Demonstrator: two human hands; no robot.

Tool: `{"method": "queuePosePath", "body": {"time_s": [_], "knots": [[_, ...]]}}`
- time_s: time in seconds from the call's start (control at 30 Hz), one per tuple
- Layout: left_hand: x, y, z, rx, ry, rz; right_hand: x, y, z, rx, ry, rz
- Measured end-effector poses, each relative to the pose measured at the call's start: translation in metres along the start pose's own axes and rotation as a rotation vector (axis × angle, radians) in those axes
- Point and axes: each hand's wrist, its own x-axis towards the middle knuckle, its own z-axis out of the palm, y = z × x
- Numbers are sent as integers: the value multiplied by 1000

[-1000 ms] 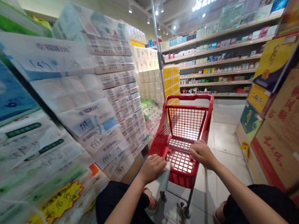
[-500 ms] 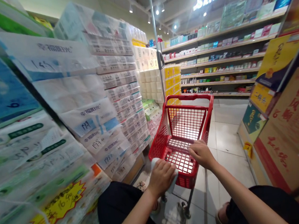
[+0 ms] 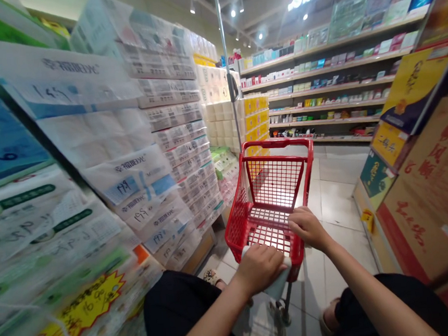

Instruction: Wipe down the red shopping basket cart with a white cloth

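L grip (image 3: pixel 262 266), fingers curled, has a pale cloth (image 3: pixel 278 287) against the near rim of the red cart (image 3: pixel 235 232), cloth directly under the palm, so L's nearer it; R grip (image 3: pixel 306 228) is closed over the cart's R rim. Cart's on the floor (image 3: pixel 333 205) ahead, long axis running away. Cloth's plain, limp, w/ one end hanging.

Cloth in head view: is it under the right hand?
No, the cloth is under the left hand, while the right hand is on the side of the red cart.
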Motion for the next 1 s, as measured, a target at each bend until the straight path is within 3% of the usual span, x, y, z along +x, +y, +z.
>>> {"method": "queuePosePath", "body": {"time_s": [0.2,0.3,0.43,0.63,0.8,0.9,1.0], "knots": [[-41,-69,-9,-13,-33,-17,2,3,2,27,-10,20],[-52,-85,-9,-14,8,-114,5,1,5,26,-4,27],[-45,-79,-7,4,47,-242,11,2,7,7,-18,41],[-15,-62,-6,88,51,-379,19,-1,-5,-99,-100,73],[10,-42,-6,56,-64,-463,23,-62,-2,-87,-147,255],[18,-29,-7,-122,-132,-573,20,-100,7,16,-237,291],[20,-24,-9,-405,-49,-576,12,-110,14,50,-306,347]]}}
